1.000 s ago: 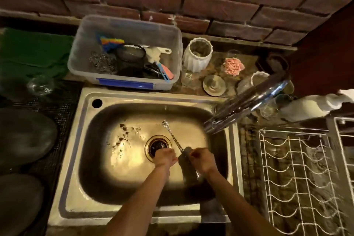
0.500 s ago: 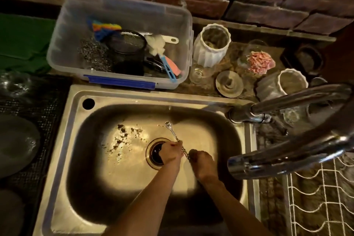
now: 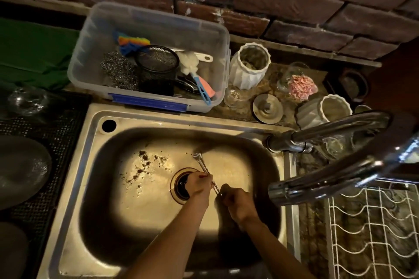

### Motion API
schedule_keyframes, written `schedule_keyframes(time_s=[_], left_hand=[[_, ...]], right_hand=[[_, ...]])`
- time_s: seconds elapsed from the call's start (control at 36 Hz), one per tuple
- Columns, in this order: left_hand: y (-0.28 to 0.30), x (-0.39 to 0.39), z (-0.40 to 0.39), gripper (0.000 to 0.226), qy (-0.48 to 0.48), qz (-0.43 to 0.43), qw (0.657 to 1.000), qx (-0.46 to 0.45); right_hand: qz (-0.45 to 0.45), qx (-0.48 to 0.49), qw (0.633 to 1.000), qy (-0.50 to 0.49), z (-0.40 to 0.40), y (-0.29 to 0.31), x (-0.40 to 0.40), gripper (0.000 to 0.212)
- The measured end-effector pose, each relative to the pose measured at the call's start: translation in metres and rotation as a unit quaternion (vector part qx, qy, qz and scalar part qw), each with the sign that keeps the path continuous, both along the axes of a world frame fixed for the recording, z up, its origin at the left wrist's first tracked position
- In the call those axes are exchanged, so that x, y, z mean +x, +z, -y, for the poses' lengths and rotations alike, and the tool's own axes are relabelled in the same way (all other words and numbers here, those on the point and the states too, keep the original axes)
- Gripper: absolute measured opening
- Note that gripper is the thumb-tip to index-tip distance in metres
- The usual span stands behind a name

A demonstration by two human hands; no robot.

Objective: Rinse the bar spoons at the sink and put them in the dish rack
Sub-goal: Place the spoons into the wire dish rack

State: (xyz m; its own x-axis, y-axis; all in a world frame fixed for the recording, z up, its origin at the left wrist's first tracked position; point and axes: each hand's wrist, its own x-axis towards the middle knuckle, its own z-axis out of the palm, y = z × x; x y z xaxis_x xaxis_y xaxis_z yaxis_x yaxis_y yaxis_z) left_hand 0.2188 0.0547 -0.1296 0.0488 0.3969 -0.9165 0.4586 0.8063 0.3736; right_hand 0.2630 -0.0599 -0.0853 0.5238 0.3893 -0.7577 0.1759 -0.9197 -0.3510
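Observation:
A twisted metal bar spoon (image 3: pixel 202 164) lies slantwise over the steel sink (image 3: pixel 145 190), its small bowl pointing up and left. My left hand (image 3: pixel 199 184) is closed around the middle of the stem, right beside the drain (image 3: pixel 181 186). My right hand (image 3: pixel 238 203) grips the lower end of the same spoon; that end is hidden in the fist. Both hands are low in the basin. The white wire dish rack (image 3: pixel 371 229) stands to the right of the sink, with no spoon visible in it. I cannot tell whether water is running.
The chrome faucet (image 3: pixel 335 174) arches over the sink's right side, close above my right hand. Behind the sink stand a clear plastic tub (image 3: pixel 156 29) of scrubbers and brushes, white ribbed vases (image 3: pixel 248 68), small glasses and a drain plug (image 3: pixel 267 108). Dark debris (image 3: pixel 145 165) dots the basin. Dark plates lie left.
My head has leaned in, so the faucet now looms larger at right. Both hands stay on the bar spoon near the drain, shifting slightly along its stem.

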Motion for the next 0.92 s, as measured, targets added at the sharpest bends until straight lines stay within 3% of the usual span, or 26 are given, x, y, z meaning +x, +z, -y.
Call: schedule_keyframes(time_s=[0.06, 0.14, 0.31, 0.53, 0.67, 0.78, 0.83, 0.92], left_hand=[[0.008, -0.002, -0.002, 0.012, 0.019, 0.016, 1.0, -0.008], [0.023, -0.008, -0.006, 0.012, 0.034, 0.03, 0.999, -0.007], [0.062, -0.021, -0.009, 0.013, 0.069, 0.076, 0.994, -0.047], [0.122, -0.054, -0.013, 0.02, 0.018, 0.075, 0.996, 0.043], [0.16, -0.075, -0.012, 0.024, -0.012, 0.109, 0.992, 0.065], [0.194, -0.085, -0.013, 0.019, -0.04, 0.124, 0.987, 0.097], [0.212, -0.089, -0.016, 0.009, -0.067, 0.135, 0.982, 0.111], [0.244, -0.095, -0.02, 0.014, -0.118, 0.168, 0.973, 0.108]], right_hand=[[-0.007, 0.027, 0.997, -0.07, 0.0, 0.009, -0.005, 0.019], [-0.023, 0.041, 0.992, -0.121, 0.001, 0.019, -0.01, 0.027], [-0.013, 0.053, 0.992, -0.114, 0.001, 0.05, -0.024, 0.036], [-0.041, 0.075, 0.986, -0.145, 0.01, 0.111, -0.055, 0.034], [-0.074, 0.092, 0.978, -0.174, 0.009, 0.157, -0.077, 0.01], [-0.057, 0.123, 0.972, -0.191, 0.013, 0.189, -0.091, 0.022], [-0.077, 0.137, 0.969, -0.193, 0.013, 0.208, -0.095, 0.018], [-0.063, 0.159, 0.972, -0.163, 0.016, 0.242, -0.098, 0.015]])
